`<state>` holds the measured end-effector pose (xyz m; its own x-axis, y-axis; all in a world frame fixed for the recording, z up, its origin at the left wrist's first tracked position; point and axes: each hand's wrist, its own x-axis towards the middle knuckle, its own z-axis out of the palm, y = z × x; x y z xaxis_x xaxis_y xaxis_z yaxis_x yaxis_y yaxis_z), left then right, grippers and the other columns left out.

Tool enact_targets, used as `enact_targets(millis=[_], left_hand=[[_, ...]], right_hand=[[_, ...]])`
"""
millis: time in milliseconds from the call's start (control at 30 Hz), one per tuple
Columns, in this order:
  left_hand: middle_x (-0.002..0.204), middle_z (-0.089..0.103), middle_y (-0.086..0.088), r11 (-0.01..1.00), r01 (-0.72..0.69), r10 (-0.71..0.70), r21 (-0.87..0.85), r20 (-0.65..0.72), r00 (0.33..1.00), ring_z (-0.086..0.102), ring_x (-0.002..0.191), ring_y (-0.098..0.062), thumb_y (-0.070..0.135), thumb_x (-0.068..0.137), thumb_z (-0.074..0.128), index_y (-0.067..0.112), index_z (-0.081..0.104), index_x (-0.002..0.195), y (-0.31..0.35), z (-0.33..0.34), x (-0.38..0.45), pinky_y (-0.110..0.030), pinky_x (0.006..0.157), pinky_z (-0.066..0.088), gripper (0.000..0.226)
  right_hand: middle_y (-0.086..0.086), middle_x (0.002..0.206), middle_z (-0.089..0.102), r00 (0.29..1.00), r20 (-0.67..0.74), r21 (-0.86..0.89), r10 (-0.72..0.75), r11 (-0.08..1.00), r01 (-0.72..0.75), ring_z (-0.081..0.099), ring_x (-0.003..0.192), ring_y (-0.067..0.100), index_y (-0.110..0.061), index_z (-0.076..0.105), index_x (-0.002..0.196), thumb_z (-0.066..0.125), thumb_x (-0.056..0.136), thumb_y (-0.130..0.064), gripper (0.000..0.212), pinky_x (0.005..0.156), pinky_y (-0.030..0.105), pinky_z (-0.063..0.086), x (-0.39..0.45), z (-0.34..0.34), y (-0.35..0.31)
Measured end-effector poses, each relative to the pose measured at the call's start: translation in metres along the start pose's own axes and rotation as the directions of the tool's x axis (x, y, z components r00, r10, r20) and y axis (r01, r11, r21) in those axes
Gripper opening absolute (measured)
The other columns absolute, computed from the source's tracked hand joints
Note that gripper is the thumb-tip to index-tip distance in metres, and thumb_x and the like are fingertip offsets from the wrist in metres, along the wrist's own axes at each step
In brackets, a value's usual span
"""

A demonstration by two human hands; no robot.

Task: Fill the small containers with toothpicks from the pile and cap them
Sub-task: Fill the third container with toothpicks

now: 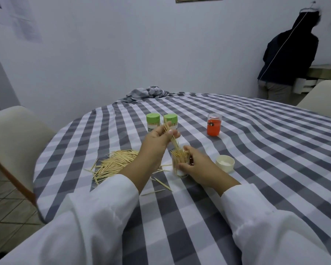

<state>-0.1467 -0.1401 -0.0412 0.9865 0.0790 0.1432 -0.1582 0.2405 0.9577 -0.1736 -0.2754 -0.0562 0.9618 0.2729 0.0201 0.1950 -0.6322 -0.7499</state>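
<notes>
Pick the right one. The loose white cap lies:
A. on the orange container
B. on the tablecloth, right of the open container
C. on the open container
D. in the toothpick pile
B: the white cap lies on the tablecloth, right of the open container that the right hand holds.

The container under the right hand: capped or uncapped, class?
Uncapped. The container has toothpicks sticking out of its open top, and a white cap lies apart on the tablecloth.
</notes>
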Motion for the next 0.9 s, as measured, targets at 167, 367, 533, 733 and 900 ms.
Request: enact_targets(millis=[167, 367, 533, 733, 900], left_hand=[[0.113, 0.068, 0.005, 0.959, 0.001, -0.014, 0.282, 0.046, 0.999, 0.052, 0.119, -0.009, 0.026, 0.101, 0.041, 0.029, 0.059, 0.112, -0.010, -0.002, -0.005, -0.030, 0.101, 0.031, 0.021], [0.140, 0.049, 0.008, 0.858, -0.045, -0.019, 0.512, 0.119, 0.993, 0.041, 0.127, -0.009, 0.033, 0.102, 0.038, 0.028, 0.051, 0.135, -0.011, -0.005, -0.018, -0.027, 0.101, 0.030, 0.036], [0.154, 0.030, 0.006, 0.809, -0.031, -0.044, 0.587, 0.113, 0.993, 0.026, 0.142, -0.021, 0.032, 0.103, 0.031, 0.036, 0.030, 0.147, 0.000, -0.029, -0.012, -0.039, 0.110, 0.024, 0.044], [0.152, 0.035, 0.001, 0.165, -0.092, -0.387, 0.982, 0.150, 0.910, 0.035, 0.137, -0.021, 0.010, 0.089, 0.052, 0.032, 0.031, 0.147, 0.016, -0.090, -0.002, -0.036, 0.110, 0.032, 0.065], [0.155, 0.026, -0.001, -0.027, -0.191, -0.505, 0.981, 0.151, 0.850, 0.029, 0.139, -0.023, 0.020, 0.089, 0.058, 0.031, 0.018, 0.151, 0.018, -0.094, -0.006, -0.037, 0.111, 0.027, 0.074]], right_hand=[[0.003, 0.146, 0.039, 1.000, 0.002, -0.009, 0.018, 1.000, -0.018, 0.045, 0.128, 0.020, -0.023, 0.020, 0.148, 0.055, 0.093, -0.027, 0.065, 0.100, 0.030, 0.041, 0.001, 0.000, 0.000], [0.003, 0.144, 0.042, 1.000, 0.001, -0.001, 0.016, 1.000, -0.016, 0.047, 0.126, 0.019, -0.022, 0.021, 0.147, 0.055, 0.093, -0.024, 0.063, 0.098, 0.029, 0.042, -0.002, 0.000, -0.002], [0.002, 0.142, 0.044, 1.000, 0.017, -0.039, -0.008, 0.999, 0.009, 0.047, 0.123, 0.017, -0.022, 0.023, 0.147, 0.054, 0.094, -0.027, 0.062, 0.090, 0.021, 0.038, -0.006, -0.001, -0.005], [0.001, 0.144, 0.042, 0.999, 0.044, -0.062, -0.010, 0.998, 0.013, 0.046, 0.125, 0.016, -0.022, 0.019, 0.148, 0.055, 0.093, -0.029, 0.066, 0.090, 0.021, 0.038, -0.003, 0.005, -0.007], [0.001, 0.145, 0.041, 0.999, 0.043, -0.060, -0.006, 0.998, 0.009, 0.045, 0.127, 0.018, -0.022, 0.018, 0.148, 0.056, 0.092, -0.031, 0.068, 0.101, 0.029, 0.039, 0.000, 0.009, -0.006]])
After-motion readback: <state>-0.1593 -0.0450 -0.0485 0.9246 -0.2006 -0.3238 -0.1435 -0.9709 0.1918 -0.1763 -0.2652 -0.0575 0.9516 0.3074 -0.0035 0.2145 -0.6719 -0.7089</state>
